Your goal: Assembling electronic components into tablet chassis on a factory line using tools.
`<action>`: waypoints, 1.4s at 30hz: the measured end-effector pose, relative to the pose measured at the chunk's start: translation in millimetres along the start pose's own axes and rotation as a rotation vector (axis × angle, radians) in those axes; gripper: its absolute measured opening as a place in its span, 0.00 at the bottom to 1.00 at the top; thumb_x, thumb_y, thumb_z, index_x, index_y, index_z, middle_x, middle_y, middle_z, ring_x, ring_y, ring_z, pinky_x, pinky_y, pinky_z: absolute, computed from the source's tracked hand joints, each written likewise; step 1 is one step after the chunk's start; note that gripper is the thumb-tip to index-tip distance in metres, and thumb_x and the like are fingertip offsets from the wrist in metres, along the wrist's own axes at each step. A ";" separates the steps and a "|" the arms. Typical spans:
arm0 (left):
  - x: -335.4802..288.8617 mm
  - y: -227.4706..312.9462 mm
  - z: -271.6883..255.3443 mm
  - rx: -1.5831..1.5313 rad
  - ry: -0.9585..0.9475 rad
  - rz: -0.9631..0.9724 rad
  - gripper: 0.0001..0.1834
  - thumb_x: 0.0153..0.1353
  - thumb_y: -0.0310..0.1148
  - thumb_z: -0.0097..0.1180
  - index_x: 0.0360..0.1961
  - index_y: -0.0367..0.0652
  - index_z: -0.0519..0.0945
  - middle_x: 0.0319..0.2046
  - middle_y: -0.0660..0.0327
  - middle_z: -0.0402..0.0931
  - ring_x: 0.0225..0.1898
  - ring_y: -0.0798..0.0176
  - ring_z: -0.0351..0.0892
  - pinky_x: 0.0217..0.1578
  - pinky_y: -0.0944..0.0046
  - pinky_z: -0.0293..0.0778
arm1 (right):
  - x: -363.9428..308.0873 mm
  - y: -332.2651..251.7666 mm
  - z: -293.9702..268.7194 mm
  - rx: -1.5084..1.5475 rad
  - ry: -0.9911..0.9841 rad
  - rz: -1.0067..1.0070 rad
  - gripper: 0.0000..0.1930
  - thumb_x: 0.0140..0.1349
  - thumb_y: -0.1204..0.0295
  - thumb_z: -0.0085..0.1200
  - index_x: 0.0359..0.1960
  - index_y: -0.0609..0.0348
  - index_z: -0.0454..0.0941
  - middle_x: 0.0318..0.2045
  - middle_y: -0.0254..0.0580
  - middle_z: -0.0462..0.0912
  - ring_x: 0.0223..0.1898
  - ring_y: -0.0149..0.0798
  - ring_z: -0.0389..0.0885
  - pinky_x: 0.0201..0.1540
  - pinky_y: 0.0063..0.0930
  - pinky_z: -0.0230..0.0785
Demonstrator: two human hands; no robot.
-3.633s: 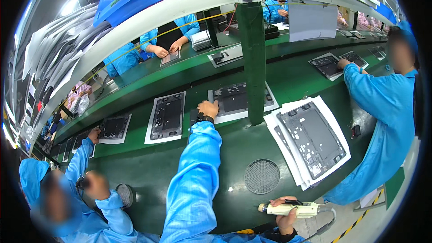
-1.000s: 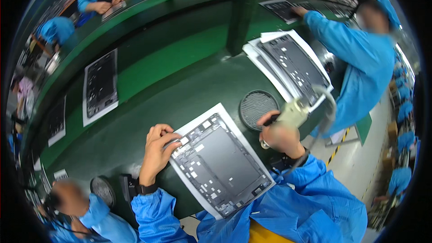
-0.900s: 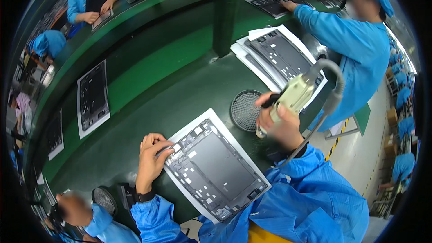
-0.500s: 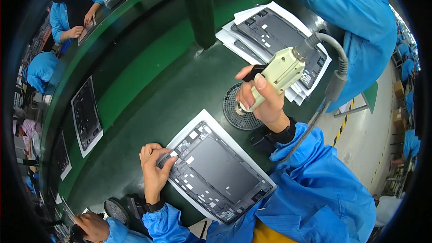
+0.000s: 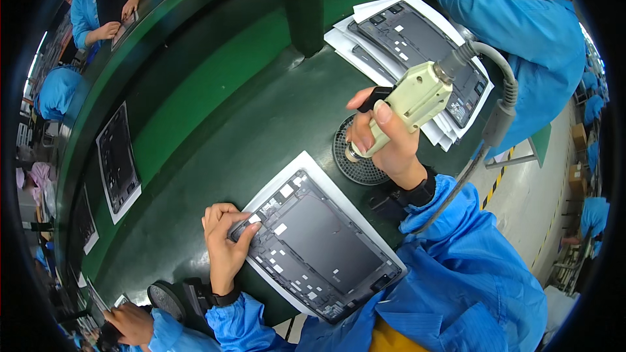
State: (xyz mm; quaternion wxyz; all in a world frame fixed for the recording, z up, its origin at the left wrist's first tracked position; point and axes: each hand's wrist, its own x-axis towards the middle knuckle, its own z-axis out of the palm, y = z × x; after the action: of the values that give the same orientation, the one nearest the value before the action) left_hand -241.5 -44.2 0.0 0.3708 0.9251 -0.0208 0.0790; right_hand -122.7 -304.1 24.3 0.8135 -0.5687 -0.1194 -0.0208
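A dark tablet housing (image 5: 345,225), dotted with small white pieces, lies slantwise in front of me on a white sheet (image 5: 301,164). My left hand (image 5: 227,241) pinches its far left corner, thumb on the upper face and fingers curled at the edge. Wrapped in my right hand (image 5: 396,150) is a cream air gun (image 5: 420,96) with a black trigger lever and a metal nozzle pointing down to the left. It is held above the table, apart from the housing. A grey cable (image 5: 499,127) runs from its back end down past my right sleeve.
Beneath the gun sits a round black perforated disc (image 5: 368,173). Housings with white sheets are stacked (image 5: 417,39) beyond it. A green post (image 5: 303,6) rises from the table (image 5: 215,150). Another housing (image 5: 119,163) lies at left. Co-workers' blue sleeves (image 5: 482,10) and a hand (image 5: 130,322) are close by.
The whole view has shifted a little. Both my hands keep their grips, and the housing and gun stay nearly in place. The co-worker at right has moved their hands.
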 end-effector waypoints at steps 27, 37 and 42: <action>-19.4 -17.9 3.3 -0.092 0.162 0.005 0.09 0.41 0.30 0.64 0.24 0.43 0.76 0.28 0.64 0.68 0.34 0.60 0.65 0.36 0.64 0.55 | -31.3 24.5 124.4 0.249 -0.610 0.043 0.22 0.57 0.59 0.48 0.40 0.70 0.64 0.12 0.34 0.64 0.17 0.29 0.65 0.31 0.28 0.65; -20.4 -22.8 5.6 -0.107 0.186 0.017 0.09 0.40 0.31 0.64 0.24 0.43 0.77 0.27 0.64 0.67 0.33 0.61 0.64 0.35 0.63 0.56 | -30.0 41.6 128.2 0.106 -0.591 0.057 0.23 0.59 0.52 0.38 0.38 0.64 0.66 0.11 0.31 0.62 0.14 0.28 0.62 0.28 0.29 0.61; -23.6 -23.7 4.9 -0.106 0.190 0.014 0.09 0.40 0.31 0.64 0.24 0.43 0.77 0.27 0.64 0.67 0.33 0.61 0.64 0.34 0.63 0.56 | -32.9 44.8 132.0 0.201 -0.578 0.096 0.21 0.58 0.58 0.46 0.38 0.68 0.65 0.12 0.35 0.65 0.16 0.29 0.65 0.27 0.27 0.65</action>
State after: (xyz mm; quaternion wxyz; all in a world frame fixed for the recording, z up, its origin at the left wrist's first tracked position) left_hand -261.8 -30.9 -23.4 0.4190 0.8923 0.0036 0.1677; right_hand -169.5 -168.9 18.8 0.7980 -0.4730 -0.3203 0.1922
